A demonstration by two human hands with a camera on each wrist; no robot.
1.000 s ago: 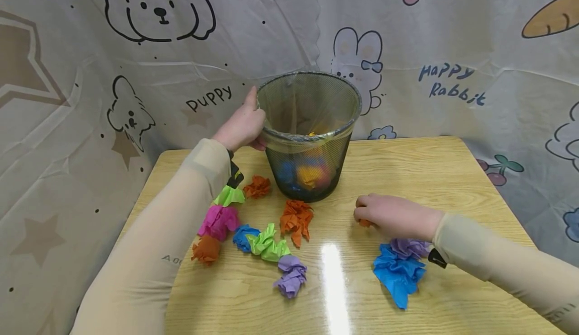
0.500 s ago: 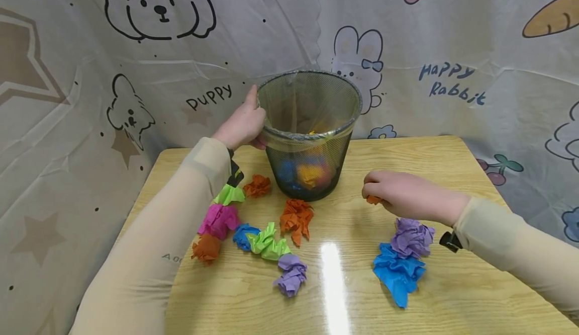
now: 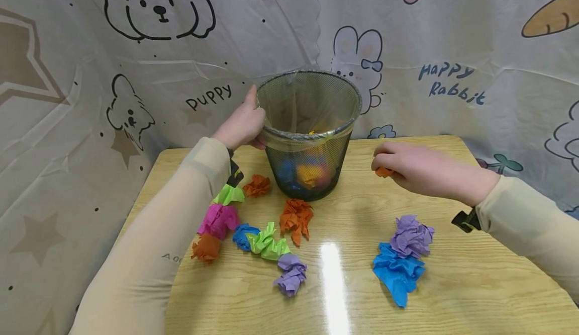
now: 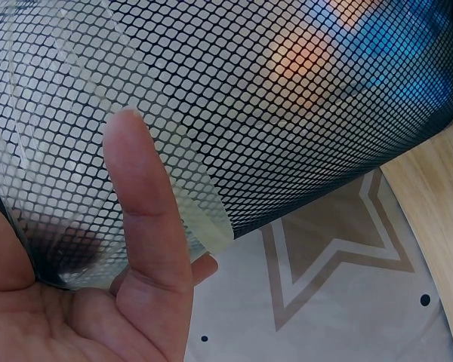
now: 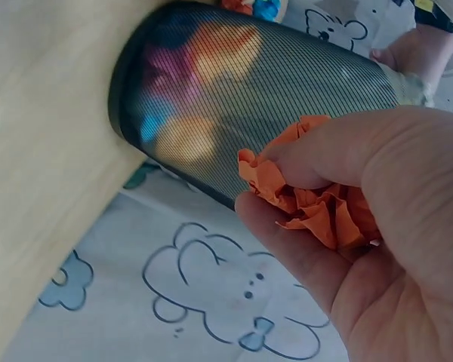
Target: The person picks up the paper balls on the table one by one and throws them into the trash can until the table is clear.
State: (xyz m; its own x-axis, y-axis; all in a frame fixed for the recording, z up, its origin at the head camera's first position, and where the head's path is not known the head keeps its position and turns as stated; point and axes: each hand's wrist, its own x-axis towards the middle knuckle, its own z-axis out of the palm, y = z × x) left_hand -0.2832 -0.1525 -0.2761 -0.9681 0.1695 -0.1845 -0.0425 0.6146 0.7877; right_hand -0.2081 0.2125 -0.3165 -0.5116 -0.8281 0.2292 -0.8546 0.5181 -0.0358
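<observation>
My left hand (image 3: 242, 123) grips the rim of a black mesh wastebasket (image 3: 277, 155) lined with a clear bag. Seen from the left wrist, one finger (image 4: 147, 204) lies straight along the mesh outside. My right hand (image 3: 420, 169) is raised to the right of the basket and pinches a crumpled orange paper ball (image 5: 336, 219) between thumb and fingers; most of the ball is hidden by the hand in the head view. Through the mesh show yellow, blue and pink paper balls (image 3: 312, 175) at the basket's bottom.
Several crumpled papers lie on the wooden table (image 3: 357, 305): orange (image 3: 296, 220), green (image 3: 268, 243), pink (image 3: 219, 221) and purple (image 3: 291, 274) ones left and centre. A purple ball (image 3: 412, 236) touches a blue one (image 3: 398, 273) at right. A printed cloth (image 3: 280, 18) hangs behind.
My right hand has risen from near the table, away from the purple and blue papers and slightly right, carrying the orange paper ball. The left hand and basket stay put.
</observation>
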